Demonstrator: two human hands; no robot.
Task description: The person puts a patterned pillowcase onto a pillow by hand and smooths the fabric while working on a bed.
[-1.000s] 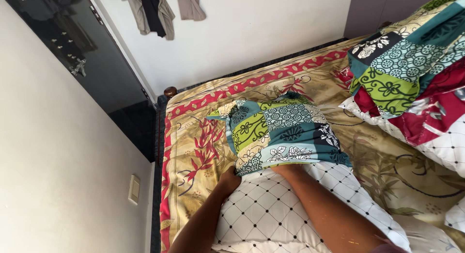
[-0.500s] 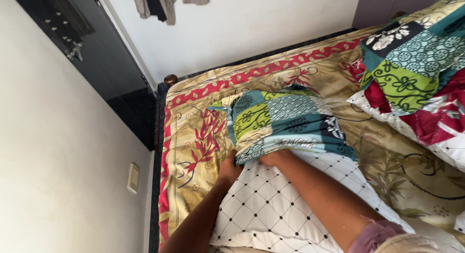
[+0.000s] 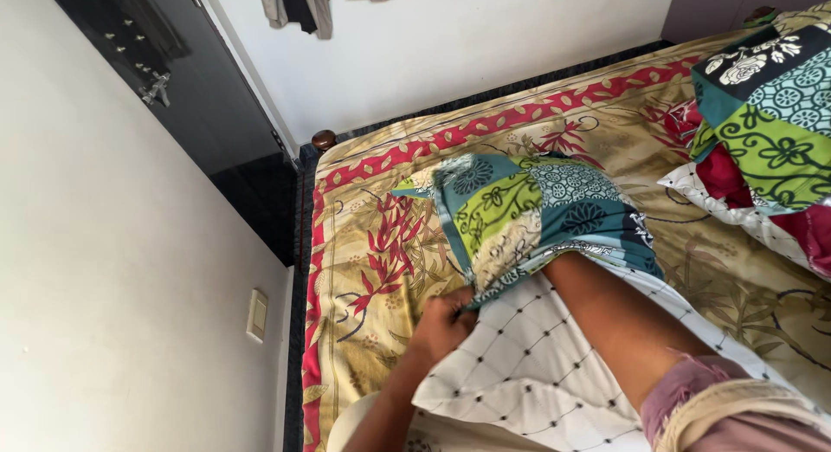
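While left hand (image 3: 443, 324) pinches patchwork pillowcase (image 3: 537, 214), right forearm (image 3: 619, 318) inside.

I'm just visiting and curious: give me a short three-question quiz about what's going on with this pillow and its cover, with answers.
1. True or false: the right hand is hidden inside the patchwork pillowcase.
2. Which thing does the left hand grip? A) the pillowcase's open edge B) the wall switch C) the bedpost knob
3. Fill in: the white pillow has a pattern of thin dark ____ lines with dots.

Key
1. True: the right forearm runs in under the cover and the hand does not show.
2. A: the fingers pinch the edge by the pillow's corner, above the floral bedsheet.
3. Diagonal, crossing into diamonds.
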